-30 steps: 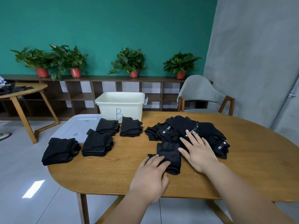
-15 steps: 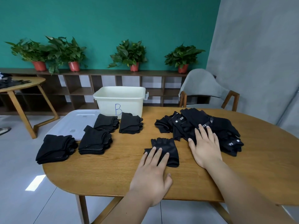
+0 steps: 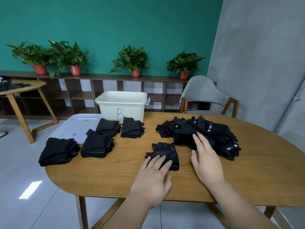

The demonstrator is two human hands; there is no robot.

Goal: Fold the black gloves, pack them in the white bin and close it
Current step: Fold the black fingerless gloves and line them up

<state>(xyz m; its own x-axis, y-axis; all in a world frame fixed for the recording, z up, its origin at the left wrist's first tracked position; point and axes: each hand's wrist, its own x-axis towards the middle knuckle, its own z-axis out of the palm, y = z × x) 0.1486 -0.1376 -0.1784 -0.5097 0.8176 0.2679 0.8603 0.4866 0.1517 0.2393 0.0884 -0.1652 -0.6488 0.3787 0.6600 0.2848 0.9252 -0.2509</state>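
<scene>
**Glove folding partly done; nothing visibly packed, bin open**

Head camera, looking down across an oval wooden table (image 3: 247, 179). The white bin (image 3: 122, 104), marked with a blue letter B, stands at the far edge with no cover on it. Its bottom is hidden from this angle, so I cannot tell whether any gloves are inside. The white lid (image 3: 74, 128) lies flat on the table to the bin's left.

Four stacks of folded black gloves sit in front of the bin and lid: one at the near left (image 3: 57, 151), one beside it (image 3: 97, 144), and two just before the bin (image 3: 108, 127) (image 3: 132, 128).

At the centre lies a single black glove (image 3: 165, 151). The left hand (image 3: 152, 177) lies flat, fingers straight, and its fingertips press on the glove's near edge. To the right is a loose pile of unfolded gloves (image 3: 206, 134) with small white labels showing. The right hand (image 3: 207, 164) is flat and relaxed, its fingertips touching the pile's near side and gripping nothing.

Judging from this layout, the folding is perhaps halfway along. The remaining pile, all of the packing and the closing of the lid appear to be left.
</scene>
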